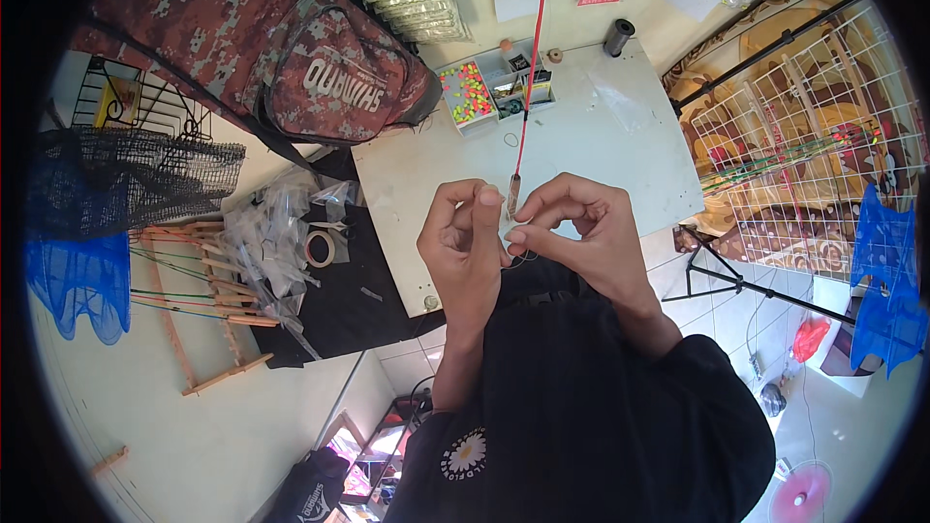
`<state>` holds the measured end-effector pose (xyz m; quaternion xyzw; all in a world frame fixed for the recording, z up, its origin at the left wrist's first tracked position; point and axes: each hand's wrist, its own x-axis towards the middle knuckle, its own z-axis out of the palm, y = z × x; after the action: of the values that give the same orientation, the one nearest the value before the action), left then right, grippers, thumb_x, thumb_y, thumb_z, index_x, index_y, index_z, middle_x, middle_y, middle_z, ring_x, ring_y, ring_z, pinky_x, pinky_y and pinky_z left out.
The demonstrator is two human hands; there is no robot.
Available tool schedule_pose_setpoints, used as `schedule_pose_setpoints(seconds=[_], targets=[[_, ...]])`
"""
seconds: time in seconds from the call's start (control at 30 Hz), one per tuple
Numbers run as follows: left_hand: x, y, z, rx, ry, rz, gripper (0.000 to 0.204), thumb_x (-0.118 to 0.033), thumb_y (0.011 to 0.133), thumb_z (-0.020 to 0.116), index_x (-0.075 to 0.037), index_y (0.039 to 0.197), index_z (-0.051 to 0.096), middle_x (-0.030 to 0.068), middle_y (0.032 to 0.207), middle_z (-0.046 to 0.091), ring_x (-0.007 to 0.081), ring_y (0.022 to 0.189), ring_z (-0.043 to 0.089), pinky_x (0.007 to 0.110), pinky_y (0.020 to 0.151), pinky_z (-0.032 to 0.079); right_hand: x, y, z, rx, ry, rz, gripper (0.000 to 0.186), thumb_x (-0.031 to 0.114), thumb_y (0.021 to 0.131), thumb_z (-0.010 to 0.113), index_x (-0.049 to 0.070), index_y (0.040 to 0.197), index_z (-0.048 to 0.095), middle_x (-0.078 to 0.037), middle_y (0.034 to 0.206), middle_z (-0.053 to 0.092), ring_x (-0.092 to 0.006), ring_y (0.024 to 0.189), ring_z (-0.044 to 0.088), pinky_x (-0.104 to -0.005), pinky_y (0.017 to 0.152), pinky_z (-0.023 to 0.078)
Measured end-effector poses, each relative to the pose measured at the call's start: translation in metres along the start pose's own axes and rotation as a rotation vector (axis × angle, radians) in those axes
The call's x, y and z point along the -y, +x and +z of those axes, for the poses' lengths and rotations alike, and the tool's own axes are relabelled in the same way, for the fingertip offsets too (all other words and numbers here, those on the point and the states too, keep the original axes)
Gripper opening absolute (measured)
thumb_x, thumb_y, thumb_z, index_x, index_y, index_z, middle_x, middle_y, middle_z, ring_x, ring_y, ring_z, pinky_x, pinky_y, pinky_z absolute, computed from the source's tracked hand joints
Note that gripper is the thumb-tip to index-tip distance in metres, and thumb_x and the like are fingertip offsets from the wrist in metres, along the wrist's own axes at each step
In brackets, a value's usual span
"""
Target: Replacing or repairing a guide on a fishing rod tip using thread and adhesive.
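Note:
A thin red rod (536,58) runs upright from the top edge down to a short brown handle (513,192) between my hands. My left hand (465,242) is closed, thumb raised against its curled fingers beside the handle, apparently pinching fine line. My right hand (572,237) is closed, thumb and index finger together on a thin line (525,260) just below the handle's end. The line hangs in a small loop between my hands and is too fine to follow fully. A small loop also shows above them on the white table (620,165).
A compartment box (468,124) of bright floats and a dark cylinder (618,37) sit at the back. At left are a camouflage bag (203,29), plastic bags, a tape roll (320,248) and wooden racks (208,368). At right stand a wire grid (775,136) and tripod (727,281).

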<state>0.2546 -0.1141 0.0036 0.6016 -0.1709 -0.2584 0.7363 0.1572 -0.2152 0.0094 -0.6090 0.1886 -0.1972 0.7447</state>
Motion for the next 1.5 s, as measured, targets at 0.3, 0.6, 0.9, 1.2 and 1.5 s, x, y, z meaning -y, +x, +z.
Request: schedule_pose_setpoints(seconds=[0.3,0.6,0.9,1.2,1.5], targets=[[-0.002,-0.003,0.001,-0.002,0.045,0.017,0.02,-0.02,0.095,0.061,0.0,0.093,0.056,0.0016,0.066,0.059,0.0006,0.047,0.044,0.017,0.041,0.034,0.002,0.001,0.004,-0.081,-0.093,-0.051,0.013,0.009,0.084,0.07,0.0,0.092,0.066,-0.004,0.076,0.069,-0.0082,0.071,0.065,-0.0234,0.067,0.042],[-0.003,-0.004,0.0,0.015,0.049,0.025,0.02,-0.019,0.095,0.061,0.0,0.094,0.056,0.0015,0.064,0.058,0.0009,0.047,0.043,0.017,0.039,0.034,-0.008,0.001,0.002,-0.185,-0.129,-0.181,0.009,0.007,0.084,0.068,0.001,0.09,0.065,-0.002,0.083,0.061,-0.0102,0.079,0.045,-0.0257,0.073,0.037],[-0.004,-0.005,0.0,0.015,0.082,0.061,0.015,-0.014,0.094,0.061,0.0,0.093,0.057,0.0004,0.062,0.057,0.0003,0.047,0.043,0.017,0.04,0.033,-0.003,-0.001,0.003,-0.167,-0.145,-0.203,0.011,0.005,0.082,0.07,0.001,0.092,0.068,-0.002,0.084,0.062,-0.0102,0.079,0.046,-0.0253,0.074,0.038],[-0.006,-0.005,0.001,0.056,0.058,0.06,0.014,-0.012,0.094,0.061,0.001,0.092,0.057,0.0031,0.068,0.061,0.0031,0.049,0.046,0.019,0.044,0.036,-0.004,-0.001,0.003,-0.178,-0.105,-0.217,0.009,0.003,0.084,0.067,0.0,0.092,0.065,-0.002,0.085,0.063,-0.0086,0.079,0.047,-0.0246,0.074,0.039],[0.0,-0.004,-0.003,0.118,-0.042,0.086,0.013,-0.01,0.095,0.06,0.003,0.094,0.058,0.0053,0.08,0.061,0.0071,0.064,0.053,0.021,0.058,0.042,-0.006,-0.001,0.004,-0.227,-0.178,-0.259,0.008,0.003,0.082,0.067,0.001,0.089,0.064,-0.003,0.083,0.063,-0.0099,0.079,0.048,-0.0255,0.073,0.04]])
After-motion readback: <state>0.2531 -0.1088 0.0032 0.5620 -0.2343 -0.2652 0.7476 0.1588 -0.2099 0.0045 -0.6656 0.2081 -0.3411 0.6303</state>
